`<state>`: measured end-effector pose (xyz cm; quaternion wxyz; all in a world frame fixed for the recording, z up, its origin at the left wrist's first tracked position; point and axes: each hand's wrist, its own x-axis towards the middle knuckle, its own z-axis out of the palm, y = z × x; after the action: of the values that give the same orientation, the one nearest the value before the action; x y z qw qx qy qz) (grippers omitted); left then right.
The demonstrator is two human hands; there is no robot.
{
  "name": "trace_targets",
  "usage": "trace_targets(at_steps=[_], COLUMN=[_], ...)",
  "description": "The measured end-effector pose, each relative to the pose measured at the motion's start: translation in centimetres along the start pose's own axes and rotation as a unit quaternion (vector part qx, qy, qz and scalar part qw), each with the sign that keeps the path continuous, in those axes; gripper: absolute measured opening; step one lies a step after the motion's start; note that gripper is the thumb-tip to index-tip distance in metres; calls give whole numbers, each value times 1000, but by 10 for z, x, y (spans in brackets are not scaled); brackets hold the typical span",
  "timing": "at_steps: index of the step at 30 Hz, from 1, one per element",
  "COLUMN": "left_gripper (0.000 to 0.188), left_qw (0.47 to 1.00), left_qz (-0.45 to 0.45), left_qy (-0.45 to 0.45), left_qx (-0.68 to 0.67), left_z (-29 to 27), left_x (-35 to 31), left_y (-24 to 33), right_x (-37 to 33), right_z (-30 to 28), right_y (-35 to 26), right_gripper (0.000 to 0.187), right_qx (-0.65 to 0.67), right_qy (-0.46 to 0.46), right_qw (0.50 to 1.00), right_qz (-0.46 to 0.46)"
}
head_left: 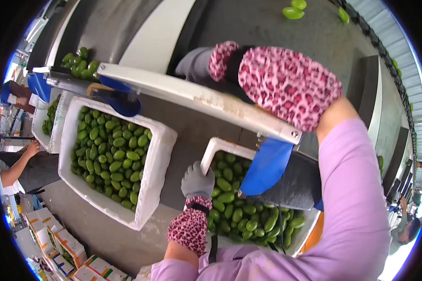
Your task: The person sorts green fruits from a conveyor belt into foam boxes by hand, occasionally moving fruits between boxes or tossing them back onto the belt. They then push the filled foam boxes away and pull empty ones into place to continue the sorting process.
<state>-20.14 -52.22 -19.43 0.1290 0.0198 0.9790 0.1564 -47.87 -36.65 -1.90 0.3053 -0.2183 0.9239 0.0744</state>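
My left hand point(198, 181), in a grey glove, is closed on the left rim of a white foam box point(214, 149) filled with small oval green fruits point(244, 220). My right hand point(195, 64), also gloved in grey, reaches over a white rail point(201, 96) onto the dark sorting surface point(262, 28). Its fingers are largely hidden behind the rail, so their grip does not show. Pink leopard-print sleeve covers wrap both forearms. A blue flap point(267, 166) hangs from the rail's right end, over the box, covering some of the fruits.
Left of me stands another white foam box point(147, 187) full of the same fruits. Loose fruits point(81, 64) lie on the upper-left chute, others point(293, 12) at the top right beside a chain point(375, 37). Co-workers' arms point(21, 164) show at far left; packed cartons point(65, 243) stand lower left.
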Motion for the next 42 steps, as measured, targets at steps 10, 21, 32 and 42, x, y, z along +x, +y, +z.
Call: trace_targets(at_steps=[10,21,32,42], left_gripper=[38,38,51,75], left_qw=[1000,1000,999,994], left_qz=[8,12,0,106], left_qy=[-7,-8,-40,11], left_qx=[5,-9,-17,-25], left_z=[-2,1,8,15], left_x=[8,1,0,-5], left_y=[6,13,11,4], right_x=[-90,-260,-417,-451], right_z=[63,264,433,480], right_y=[34,-75,-278,-344], right_gripper=[54,49,49,43], right_qx=[-13,290,667,573], right_qy=[88,237,83,129], right_qw=[990,912,606,661], right_qz=[107,166,424,466])
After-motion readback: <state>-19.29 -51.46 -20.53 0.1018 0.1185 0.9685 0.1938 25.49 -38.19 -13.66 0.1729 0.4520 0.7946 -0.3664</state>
